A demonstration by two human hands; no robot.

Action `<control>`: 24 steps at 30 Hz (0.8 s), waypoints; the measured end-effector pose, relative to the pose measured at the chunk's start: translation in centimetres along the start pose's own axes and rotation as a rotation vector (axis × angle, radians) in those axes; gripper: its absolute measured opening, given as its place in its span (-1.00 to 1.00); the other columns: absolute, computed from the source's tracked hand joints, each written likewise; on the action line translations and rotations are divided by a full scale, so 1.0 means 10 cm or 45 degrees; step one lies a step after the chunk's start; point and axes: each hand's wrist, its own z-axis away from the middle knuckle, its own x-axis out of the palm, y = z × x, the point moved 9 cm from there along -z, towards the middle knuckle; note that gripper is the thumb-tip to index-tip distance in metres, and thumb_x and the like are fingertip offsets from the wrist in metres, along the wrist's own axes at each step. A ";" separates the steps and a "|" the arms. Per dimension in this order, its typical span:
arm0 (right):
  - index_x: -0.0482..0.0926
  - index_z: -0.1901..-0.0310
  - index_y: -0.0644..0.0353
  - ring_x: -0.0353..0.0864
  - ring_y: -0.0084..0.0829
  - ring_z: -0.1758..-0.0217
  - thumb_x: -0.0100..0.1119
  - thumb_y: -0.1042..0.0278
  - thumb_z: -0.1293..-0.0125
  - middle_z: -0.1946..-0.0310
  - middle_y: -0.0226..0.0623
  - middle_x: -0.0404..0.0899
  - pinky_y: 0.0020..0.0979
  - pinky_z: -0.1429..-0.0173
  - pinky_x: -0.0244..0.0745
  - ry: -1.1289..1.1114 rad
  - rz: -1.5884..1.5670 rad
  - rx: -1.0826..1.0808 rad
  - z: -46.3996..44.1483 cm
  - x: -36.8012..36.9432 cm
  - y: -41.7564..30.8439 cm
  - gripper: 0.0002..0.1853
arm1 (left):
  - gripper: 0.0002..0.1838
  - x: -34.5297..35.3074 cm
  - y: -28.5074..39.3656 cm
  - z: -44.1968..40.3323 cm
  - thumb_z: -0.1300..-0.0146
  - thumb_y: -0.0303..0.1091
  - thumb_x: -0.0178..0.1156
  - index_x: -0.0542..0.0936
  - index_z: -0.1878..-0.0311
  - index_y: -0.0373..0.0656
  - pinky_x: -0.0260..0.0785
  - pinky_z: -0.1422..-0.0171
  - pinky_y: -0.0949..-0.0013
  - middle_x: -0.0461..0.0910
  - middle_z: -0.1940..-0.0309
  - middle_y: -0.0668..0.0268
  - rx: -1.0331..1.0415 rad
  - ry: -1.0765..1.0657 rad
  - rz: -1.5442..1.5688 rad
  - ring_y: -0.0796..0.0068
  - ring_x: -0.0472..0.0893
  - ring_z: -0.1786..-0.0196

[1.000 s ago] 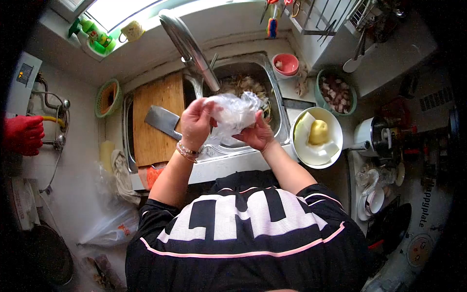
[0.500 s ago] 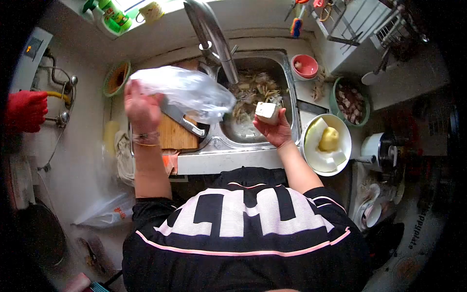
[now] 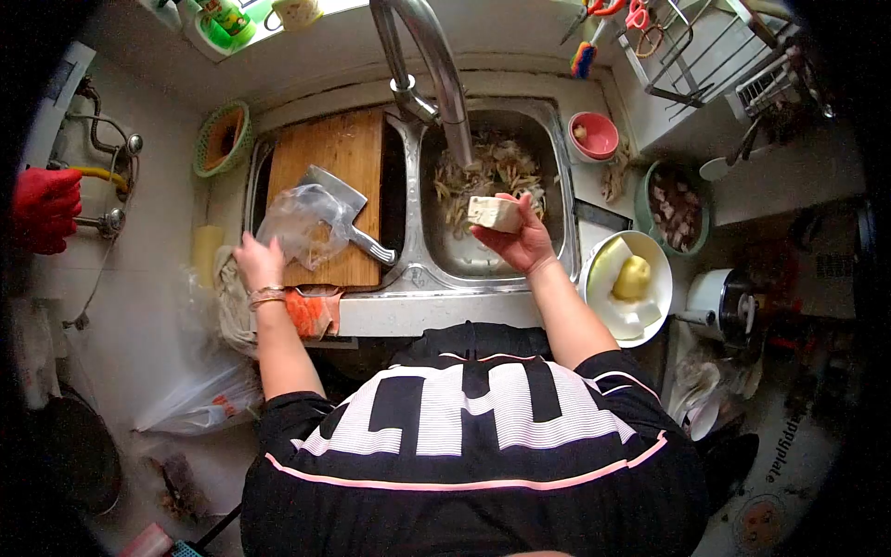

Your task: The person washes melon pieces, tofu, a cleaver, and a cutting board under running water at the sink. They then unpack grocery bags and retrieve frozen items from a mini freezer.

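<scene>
Since the earlier frame the clear plastic bag [image 3: 295, 223] has swung down from the air to the left edge of the cutting board [image 3: 327, 139], partly covering the cleaver's blade [image 3: 336, 191]. The off-white block [image 3: 494, 214], flat-faced with faint specks, is held over the front half of the right sink basin [image 3: 459, 266]. The right hand's [image 3: 522, 246] fingers clamp it from below and its right side. The left hand [image 3: 260, 264], now lower, meets the bag's near edge; whether its fingers pinch it, I cannot tell.
</scene>
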 end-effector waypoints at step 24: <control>0.32 -0.07 0.33 0.33 -0.04 -0.14 0.31 0.20 -0.02 -0.04 0.04 0.35 -0.17 -0.23 0.25 0.061 3.618 -0.326 -1.81 1.14 -0.86 -0.38 | -0.43 1.42 3.04 1.40 -0.16 -0.33 0.19 0.25 -0.24 -0.03 0.37 -0.10 0.12 0.45 -0.03 0.30 -0.410 -2.151 2.604 0.28 0.51 -0.02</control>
